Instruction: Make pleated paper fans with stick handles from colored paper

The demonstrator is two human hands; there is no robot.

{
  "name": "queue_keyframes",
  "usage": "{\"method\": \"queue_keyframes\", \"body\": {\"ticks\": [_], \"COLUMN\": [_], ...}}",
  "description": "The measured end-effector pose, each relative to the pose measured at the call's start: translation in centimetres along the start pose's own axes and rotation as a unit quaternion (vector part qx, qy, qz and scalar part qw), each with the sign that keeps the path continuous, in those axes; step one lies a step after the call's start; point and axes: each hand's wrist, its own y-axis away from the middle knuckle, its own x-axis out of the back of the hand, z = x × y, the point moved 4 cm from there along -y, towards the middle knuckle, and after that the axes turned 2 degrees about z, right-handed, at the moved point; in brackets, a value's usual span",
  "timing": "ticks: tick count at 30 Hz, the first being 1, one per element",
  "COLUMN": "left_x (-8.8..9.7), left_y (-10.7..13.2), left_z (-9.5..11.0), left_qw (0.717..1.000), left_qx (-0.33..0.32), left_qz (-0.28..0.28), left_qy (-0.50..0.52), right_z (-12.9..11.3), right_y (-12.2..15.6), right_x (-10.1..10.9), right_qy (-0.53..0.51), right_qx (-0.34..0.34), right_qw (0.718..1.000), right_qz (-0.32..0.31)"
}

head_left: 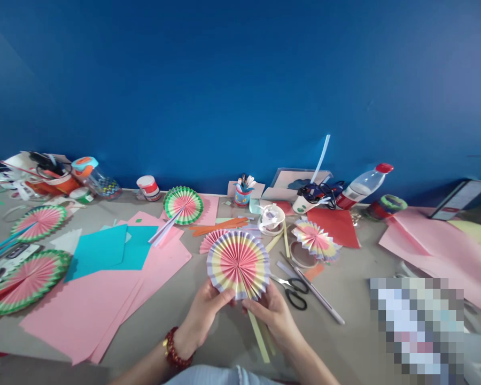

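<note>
A round pleated paper fan [238,262] with pink centre, yellow ring and lilac edge is held up above the grey table [356,342]. My left hand [206,313], with a red bead bracelet at the wrist, pinches its lower left edge. My right hand [273,315] grips its lower right edge where the pale yellow stick handles [258,332] hang down. Both hands are closed on the fan.
Black-handled scissors [292,289] and a pen [318,295] lie right of the hands. Pink and teal paper sheets [104,289] cover the left. Other pleated fans [183,205], tape rolls [271,218], a bottle [363,186] and a pen cup [242,195] stand along the blue wall.
</note>
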Motion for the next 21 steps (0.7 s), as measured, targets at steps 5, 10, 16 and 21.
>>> {"method": "queue_keyframes", "body": {"ticks": [5,10,16,21], "left_x": [0.0,-0.4,-0.4,-0.5], "left_y": [0.0,-0.1,-0.1,0.0], "left_z": [0.4,0.4,0.3,-0.2], "left_qw": [1.000,0.995,0.994,0.995], "left_qx": [0.001,0.019,0.029,0.055], "left_qz": [-0.015,-0.024,-0.004,-0.019], "left_qy": [0.027,0.097,0.104,0.077], "right_z": [-0.1,-1.3,-1.5,-1.5], "right_y": [0.0,0.3,0.3,0.2], "right_x": [0.0,-0.6,-0.6,-0.4], "right_qy": [0.002,0.023,0.111,0.216], "right_qx": [-0.019,0.004,0.057,0.106], "right_qw": [1.000,1.000,0.992,0.970], "right_qz": [-0.006,-0.008,0.012,0.022]}}
